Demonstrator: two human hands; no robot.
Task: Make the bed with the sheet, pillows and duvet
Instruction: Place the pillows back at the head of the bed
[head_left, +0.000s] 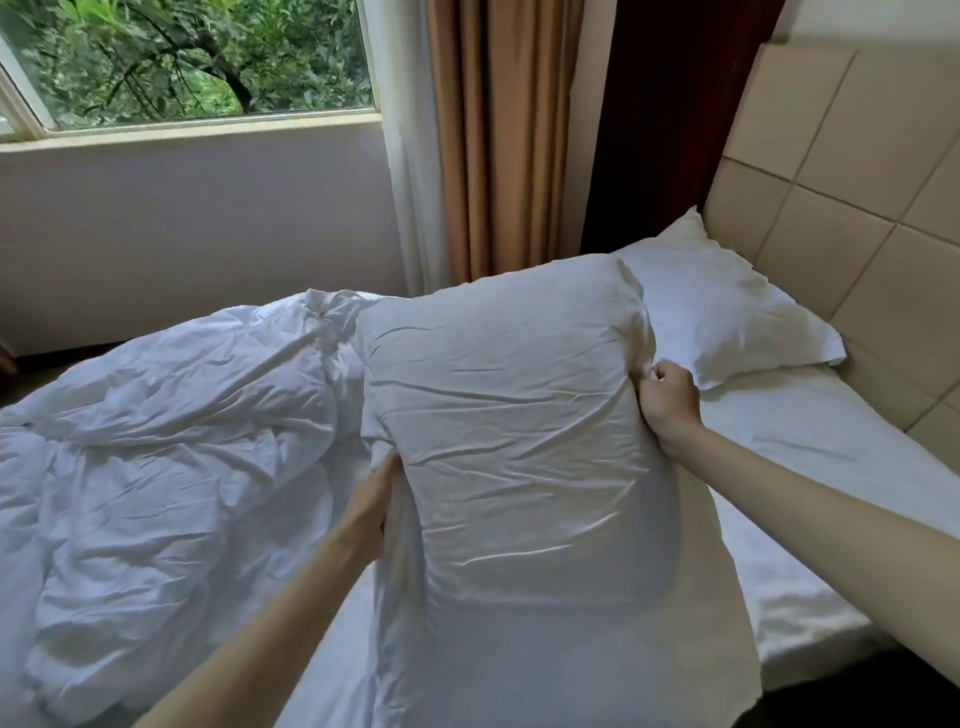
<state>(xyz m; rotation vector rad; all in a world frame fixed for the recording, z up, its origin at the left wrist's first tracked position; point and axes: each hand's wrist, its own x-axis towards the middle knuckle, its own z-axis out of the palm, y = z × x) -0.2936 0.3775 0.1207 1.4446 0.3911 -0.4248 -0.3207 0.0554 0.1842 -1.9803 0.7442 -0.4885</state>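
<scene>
Left hand (382, 493) and right hand (670, 402) each grasp an edge of the raised pillow (514, 441). Crumpled duvet (166, 457) lies left; second pillow (717, 312) rests against headboard (841, 208).

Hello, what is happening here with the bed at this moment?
A person is making the bed. Both hands hold a white pillow upright above the mattress: the left hand grips its left edge, the right hand its right edge. A second pillow already lies against the headboard. The duvet sits crumpled on the window side, not yet spread, and the sheet covers the mattress.
</scene>
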